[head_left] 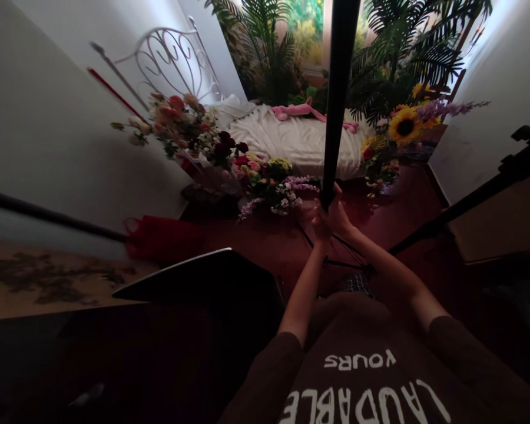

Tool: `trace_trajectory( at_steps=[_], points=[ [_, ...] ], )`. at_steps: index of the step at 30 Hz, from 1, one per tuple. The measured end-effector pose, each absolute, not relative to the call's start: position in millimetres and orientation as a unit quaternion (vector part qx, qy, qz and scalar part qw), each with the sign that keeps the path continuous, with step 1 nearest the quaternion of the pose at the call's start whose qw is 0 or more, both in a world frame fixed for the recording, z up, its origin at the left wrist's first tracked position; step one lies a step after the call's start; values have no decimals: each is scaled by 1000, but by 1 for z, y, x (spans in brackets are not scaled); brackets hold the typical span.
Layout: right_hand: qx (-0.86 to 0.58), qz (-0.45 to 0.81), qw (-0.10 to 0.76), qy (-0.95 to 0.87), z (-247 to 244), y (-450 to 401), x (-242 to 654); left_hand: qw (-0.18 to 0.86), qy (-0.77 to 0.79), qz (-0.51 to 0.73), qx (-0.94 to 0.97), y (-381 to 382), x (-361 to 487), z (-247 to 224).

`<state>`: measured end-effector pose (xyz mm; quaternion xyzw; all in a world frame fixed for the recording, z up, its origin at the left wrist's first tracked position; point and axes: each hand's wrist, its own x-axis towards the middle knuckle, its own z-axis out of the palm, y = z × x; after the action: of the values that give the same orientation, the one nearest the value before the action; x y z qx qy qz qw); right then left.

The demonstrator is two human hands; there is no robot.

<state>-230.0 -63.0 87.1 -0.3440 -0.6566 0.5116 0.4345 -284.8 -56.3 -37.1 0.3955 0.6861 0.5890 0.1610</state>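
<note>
A black light stand [335, 100] rises upright in front of me, its thick pole running out of the top of the view. Low on the pole, my left hand [321, 222] is wrapped around it. My right hand [338, 213] grips the same pole right beside the left, and the two hands touch. Thin dark legs of the stand spread out over the floor below my wrists. Shadow hides part of the fingers.
Beyond the stand is a bed with a white cover [282, 138], ringed by artificial flowers [221, 147] and sunflowers [404, 125]. Another black pole [450, 218] slants at right. A dark panel [212, 277] and a red bag [159, 235] are at left.
</note>
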Motion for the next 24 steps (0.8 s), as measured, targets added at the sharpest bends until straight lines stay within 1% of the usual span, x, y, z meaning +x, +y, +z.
trace_trajectory(
  at_steps=[3, 5, 11, 14, 18, 21, 24],
  points=[
    [-373, 573, 381, -622, 69, -69, -226, 146, 712, 569, 384, -52, -287, -39],
    [-366, 578, 374, -626, 67, -68, -223, 154, 702, 575, 391, -52, -286, -38],
    [-335, 505, 394, -691, 68, -69, -192, 168, 653, 606, 422, -70, -282, -22],
    [-375, 480, 396, -687, 56, -76, -163, 176, 644, 616, 417, -78, -278, -13],
    [-422, 474, 381, -672, 32, -82, -140, 156, 671, 613, 387, -80, -274, -9],
    [-438, 510, 386, -632, 19, -79, -145, 145, 672, 616, 385, -77, -273, -12],
    [-452, 617, 398, -507, 11, -69, -158, 144, 670, 617, 387, -76, -273, -14]
  ],
)
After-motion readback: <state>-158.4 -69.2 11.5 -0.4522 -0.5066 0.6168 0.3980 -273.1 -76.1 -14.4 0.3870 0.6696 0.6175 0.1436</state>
